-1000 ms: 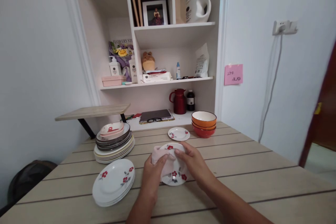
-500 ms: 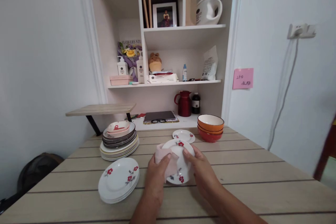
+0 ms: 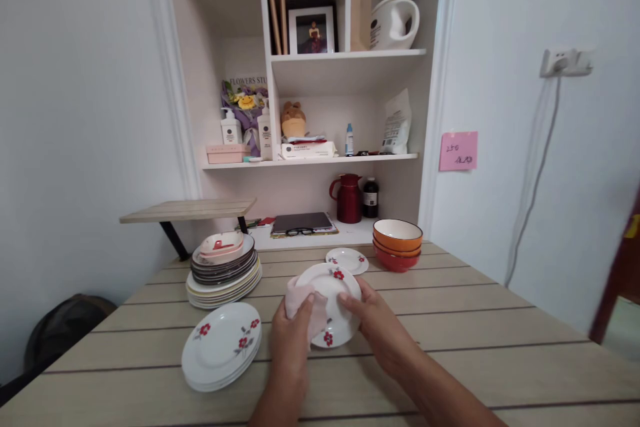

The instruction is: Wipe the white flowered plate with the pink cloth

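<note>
Between my hands, a small white plate [image 3: 335,310] with red flowers is held tilted above the table. My left hand [image 3: 293,333] is closed on a pale pink cloth [image 3: 313,320], pressing it against the plate's left side. On the right rim, my right hand [image 3: 375,320] grips the plate, thumb on top and fingers behind. Another small flowered plate [image 3: 347,260] lies flat just beyond. Left of my left hand sits a stack of larger flowered plates [image 3: 220,347].
At the back left rises a tall stack of plates [image 3: 225,280] topped by pink-rimmed dishes [image 3: 223,247]. Orange and red bowls [image 3: 397,243] are stacked at the back right. A raised wooden shelf [image 3: 187,210] overhangs the left. A red jug [image 3: 349,199] stands in the cabinet behind.
The held plate and both hands have shifted slightly left, and the plate has turned a little in my grip. The whole view has drifted slightly.
</note>
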Available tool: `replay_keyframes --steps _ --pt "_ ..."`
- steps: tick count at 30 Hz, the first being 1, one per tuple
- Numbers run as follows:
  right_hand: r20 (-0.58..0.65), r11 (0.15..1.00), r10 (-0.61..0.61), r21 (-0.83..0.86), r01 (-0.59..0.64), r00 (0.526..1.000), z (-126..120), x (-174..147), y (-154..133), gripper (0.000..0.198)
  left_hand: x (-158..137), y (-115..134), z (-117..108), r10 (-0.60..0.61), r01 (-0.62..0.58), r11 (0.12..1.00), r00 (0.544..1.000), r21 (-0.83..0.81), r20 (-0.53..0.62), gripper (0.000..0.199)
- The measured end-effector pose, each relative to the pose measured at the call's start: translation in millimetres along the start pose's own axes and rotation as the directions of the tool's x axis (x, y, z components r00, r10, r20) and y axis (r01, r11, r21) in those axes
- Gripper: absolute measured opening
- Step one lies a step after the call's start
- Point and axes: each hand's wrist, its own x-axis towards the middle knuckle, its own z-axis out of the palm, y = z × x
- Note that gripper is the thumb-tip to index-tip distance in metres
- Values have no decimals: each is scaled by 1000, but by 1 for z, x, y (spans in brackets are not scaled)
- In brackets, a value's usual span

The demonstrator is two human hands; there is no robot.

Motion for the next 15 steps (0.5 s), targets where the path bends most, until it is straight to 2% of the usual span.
replay_keyframes --steps 2,4,5,8,11,13,15 --pt "-19 943 -201 -275 188 979 -4 0 -10 39 0 2 -1 63 -66 995 997 79 36 50" --pt "20 796 -381 -502 339 924 -10 0 -18 35 -3 6 -1 134 -146 979 987 140 91 43" --pt "62 719 -435 -577 387 898 -13 0 -21 32 -5 8 0 174 -194 967 976 164 131 38" --pt "197 564 -479 -678 472 855 -20 0 -24 21 -11 14 2 315 -369 906 915 208 251 25" --pt "247 502 -481 -709 496 841 -22 0 -23 19 -14 16 3 406 -474 851 867 226 290 20" --pt "252 491 -488 -712 502 835 -20 -1 -23 19 -15 17 3 410 -473 850 870 232 273 20" --pt "247 500 -499 -701 509 831 -16 -3 -23 18 -15 17 3 381 -435 867 893 241 241 22"
